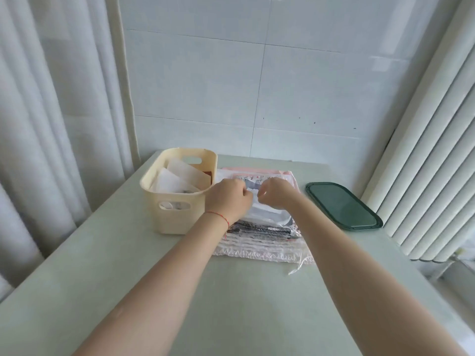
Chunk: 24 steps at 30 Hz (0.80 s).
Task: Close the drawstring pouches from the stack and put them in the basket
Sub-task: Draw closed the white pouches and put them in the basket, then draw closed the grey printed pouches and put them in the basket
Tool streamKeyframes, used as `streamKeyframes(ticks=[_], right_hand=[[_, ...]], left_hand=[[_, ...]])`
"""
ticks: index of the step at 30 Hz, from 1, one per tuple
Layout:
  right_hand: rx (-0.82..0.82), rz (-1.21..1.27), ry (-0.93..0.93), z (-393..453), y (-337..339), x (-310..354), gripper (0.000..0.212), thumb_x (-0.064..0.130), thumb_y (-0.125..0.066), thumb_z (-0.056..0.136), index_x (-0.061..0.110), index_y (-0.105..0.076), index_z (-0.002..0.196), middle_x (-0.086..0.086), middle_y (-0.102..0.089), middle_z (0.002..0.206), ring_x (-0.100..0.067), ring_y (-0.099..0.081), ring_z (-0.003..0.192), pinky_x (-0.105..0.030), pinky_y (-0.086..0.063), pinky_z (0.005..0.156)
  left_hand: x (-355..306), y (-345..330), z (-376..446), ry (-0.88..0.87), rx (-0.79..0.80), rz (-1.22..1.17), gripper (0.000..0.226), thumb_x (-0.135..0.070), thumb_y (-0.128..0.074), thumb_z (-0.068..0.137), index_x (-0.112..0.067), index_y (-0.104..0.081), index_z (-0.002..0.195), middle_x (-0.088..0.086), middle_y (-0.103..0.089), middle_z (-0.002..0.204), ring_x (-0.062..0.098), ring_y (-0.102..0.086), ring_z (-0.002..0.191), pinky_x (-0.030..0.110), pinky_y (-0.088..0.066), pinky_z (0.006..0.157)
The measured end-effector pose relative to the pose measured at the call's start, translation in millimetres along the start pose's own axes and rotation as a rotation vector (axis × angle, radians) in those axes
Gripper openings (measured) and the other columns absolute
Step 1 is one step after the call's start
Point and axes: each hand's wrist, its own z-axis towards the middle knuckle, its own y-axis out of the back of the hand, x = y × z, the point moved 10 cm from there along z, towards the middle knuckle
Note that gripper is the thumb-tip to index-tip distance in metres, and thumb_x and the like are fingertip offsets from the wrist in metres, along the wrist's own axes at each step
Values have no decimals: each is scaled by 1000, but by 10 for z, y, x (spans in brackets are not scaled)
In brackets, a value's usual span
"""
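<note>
Cream plastic formed the basket (177,199), which stood left of centre in the frame on a pale green tabletop (159,291) and held several white pouches (185,179) leaning against one another. Touching the basket's right side lay the stack of pouches (259,240), flat on the tabletop at the centre of the frame, its near edges showing crinkled pink and dark gathered hems; a loose white cord (299,265) trailed from its lower right corner. Both hands were over the far half of the stack, close together but apart. The left hand (227,200), with a thin red string (218,217) around its wrist, had its fingers curled; the right hand (276,194) was likewise curled. Each appeared to pinch the top pouch (264,210), a white piece with a grey and red print, though the fingertips were blurred and the exact grip could not be told. A dark green lid (341,205) lay flat on the tabletop at the right of the frame, well apart from the stack. White curtains (51,111) hung at the left, a ribbed white blind (431,150) at the right, and a white tiled wall (257,86) filled the upper centre.
</note>
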Motion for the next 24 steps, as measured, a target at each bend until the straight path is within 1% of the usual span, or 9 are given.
streamKeyframes(ticks=[3,6,8,11,13,16,18,20,24], right_hand=[[291,-4,96,-150,-383,-214,46,48,-62,90,11,-70,116,-3,-66,121,-22,-61,112,-31,-49,94],[343,-8,172,-231,-479,-242,53,50,-60,90,4,-69,114,-8,-68,118,-24,-63,109,-36,-47,101],[258,29,166,-147,-415,-281,37,36,-61,93,4,-71,109,-6,-71,110,-19,-65,100,-33,-48,99],[28,22,118,11,-270,-380,24,18,-54,92,3,-72,97,-8,-72,97,-27,-68,95,-41,-55,86],[-165,102,93,100,-172,-496,19,19,-51,95,13,-69,93,-3,-68,92,-27,-64,97,-44,-49,91],[-399,404,53,107,-74,-753,17,21,-53,96,19,-70,94,-7,-62,88,-27,-58,101,-50,-37,106],[-466,464,22,89,-80,-859,17,16,-55,96,14,-71,100,-13,-57,97,-30,-54,114,-45,-37,108],[-433,482,-48,99,-150,-940,24,11,-49,97,12,-65,115,-19,-51,123,-30,-40,133,-37,-39,104],[-418,480,-110,103,-194,-1057,26,10,-45,97,8,-55,121,-19,-41,144,-26,-51,115,-29,-34,75]], left_hand=[[61,-160,40,102,-11,134,25,-25,-45,91,-14,-66,90,7,-67,90,27,-52,71,30,-33,57],[72,-363,84,131,85,125,24,-26,-44,91,-15,-63,81,10,-64,103,25,-50,70,30,-34,58],[59,-537,106,114,164,56,30,-29,-45,88,-16,-54,63,14,-61,107,20,-50,66,30,-38,58],[56,-733,147,126,246,-145,33,-51,-49,80,-23,-58,63,7,-59,102,20,-54,79,30,-47,77],[53,-766,150,144,257,-235,39,-61,-53,76,-24,-53,65,-1,-54,82,20,-52,74,30,-41,69],[113,-774,226,104,170,-210,39,-36,-60,89,-15,-40,63,4,-48,76,27,-48,68,27,-28,53],[193,-756,268,105,92,-218,35,-24,-52,97,-8,-46,66,14,-57,87,32,-56,76,18,-28,50],[237,-781,279,124,60,-241,34,-24,-46,100,-2,-54,75,19,-65,90,31,-63,84,23,-34,54],[249,-786,244,156,7,-286,36,-26,-44,101,3,-54,81,28,-62,94,36,-60,81,38,-40,66]])
